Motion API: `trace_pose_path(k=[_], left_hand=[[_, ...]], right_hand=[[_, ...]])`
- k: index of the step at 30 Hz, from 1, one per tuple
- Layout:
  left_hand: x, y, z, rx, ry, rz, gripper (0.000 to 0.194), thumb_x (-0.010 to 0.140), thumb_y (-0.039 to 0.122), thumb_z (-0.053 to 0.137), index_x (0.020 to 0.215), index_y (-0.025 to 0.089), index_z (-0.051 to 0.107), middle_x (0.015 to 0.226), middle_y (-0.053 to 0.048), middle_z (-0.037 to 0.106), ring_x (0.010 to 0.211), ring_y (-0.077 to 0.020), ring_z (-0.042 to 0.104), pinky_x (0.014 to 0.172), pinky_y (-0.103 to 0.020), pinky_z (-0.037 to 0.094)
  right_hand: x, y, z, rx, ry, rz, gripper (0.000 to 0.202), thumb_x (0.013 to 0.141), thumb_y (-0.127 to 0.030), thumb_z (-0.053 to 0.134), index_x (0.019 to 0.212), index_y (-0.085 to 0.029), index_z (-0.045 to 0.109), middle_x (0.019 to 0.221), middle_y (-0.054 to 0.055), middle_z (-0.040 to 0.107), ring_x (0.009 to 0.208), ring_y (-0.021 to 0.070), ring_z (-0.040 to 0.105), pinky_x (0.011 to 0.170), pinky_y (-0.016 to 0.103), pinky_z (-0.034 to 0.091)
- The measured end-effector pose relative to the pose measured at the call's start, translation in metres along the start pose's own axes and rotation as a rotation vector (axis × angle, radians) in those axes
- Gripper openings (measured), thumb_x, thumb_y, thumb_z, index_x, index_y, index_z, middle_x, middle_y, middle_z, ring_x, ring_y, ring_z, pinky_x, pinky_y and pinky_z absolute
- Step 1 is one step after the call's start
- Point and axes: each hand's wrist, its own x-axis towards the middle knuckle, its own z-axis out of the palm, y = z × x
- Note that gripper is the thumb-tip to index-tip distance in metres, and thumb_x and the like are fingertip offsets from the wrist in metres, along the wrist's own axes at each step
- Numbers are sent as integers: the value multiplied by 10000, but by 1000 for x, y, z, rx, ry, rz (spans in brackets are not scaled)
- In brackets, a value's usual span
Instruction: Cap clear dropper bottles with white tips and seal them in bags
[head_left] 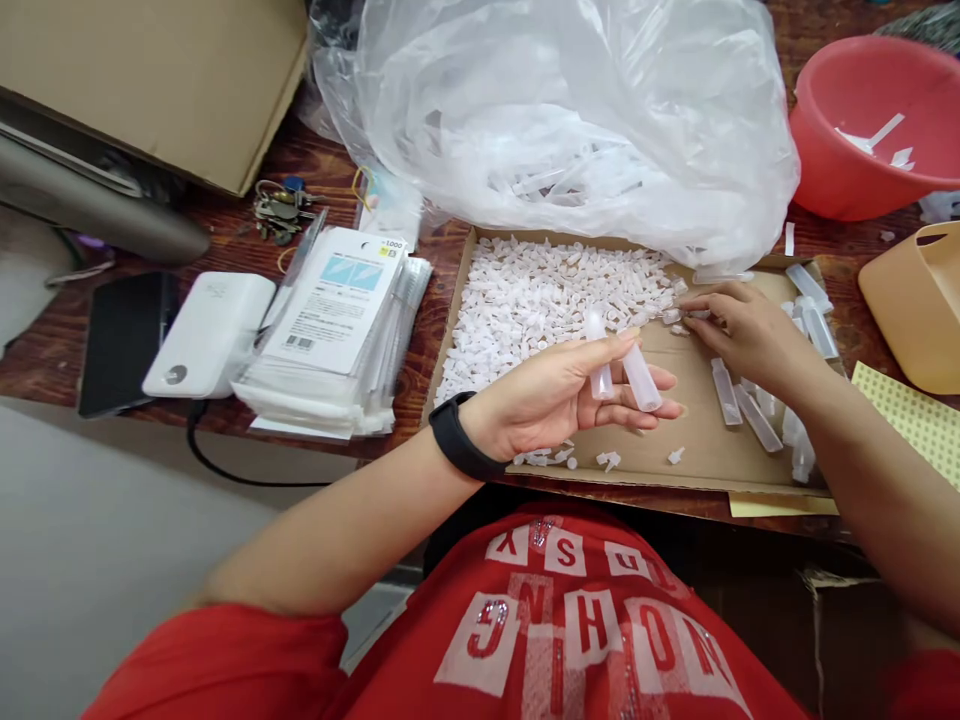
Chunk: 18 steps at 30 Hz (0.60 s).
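Note:
Two translucent plastic tubes [641,379] rest in my left hand [559,395], held between the thumb and partly curled fingers above a shallow cardboard tray [660,450]. With its fingertips pinched together, my right hand [739,325] is at the right edge of a heap of small white plastic caps [517,310]. A small white cap [672,316] shows at those fingertips, partly hidden by them. Below the right hand, loose translucent tubes [725,391] lie in the tray. More tubes [816,325] lie along its right side, some behind my right forearm.
Behind the tray bulges a large clear plastic bag [585,110]. A red bowl [817,150] and a tan container [911,310] stand at the right. To the left are packaged sheets [345,300], a white power bank [210,335], a black phone [120,345], keys [281,210] and a cardboard box [165,80].

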Motion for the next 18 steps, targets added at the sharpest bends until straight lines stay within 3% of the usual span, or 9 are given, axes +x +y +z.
trace_pose_path(k=[5,9,15,18], left_hand=[[-12,-12,-7,18,41,16,220,1063,359,666,996,149,661,891,-61,773,815,-218,831,744,-297,663],[-22,-23,-13,58,42,48,348,966,470,794,1033,184,607,880,-22,744,761,-192,805,714,-289,668],[-36,-31,-13,191,19,69,371,1019,516,712,1182,230,539,877,20,658,699,-122,687,563,-201,550],[-42,-31,-13,305,-10,47,387,1041,523,679,1245,221,548,924,12,638,727,-96,634,590,-190,485]], right_hand=[[-3,-12,-12,-53,-46,-29,346,1050,-320,531,1305,-204,734,1278,157,735,1237,376,667,1085,569,531],[-2,-29,-15,-29,-40,-87,318,1074,-332,529,1259,-189,745,1203,159,737,1152,345,692,1029,519,554],[-7,-53,1,17,-38,-115,291,1086,-321,555,1278,-187,727,1173,136,751,1065,301,735,937,451,590],[-8,-59,14,31,14,-119,240,1091,-264,541,1186,-211,755,1136,106,784,1042,289,745,927,442,595]])
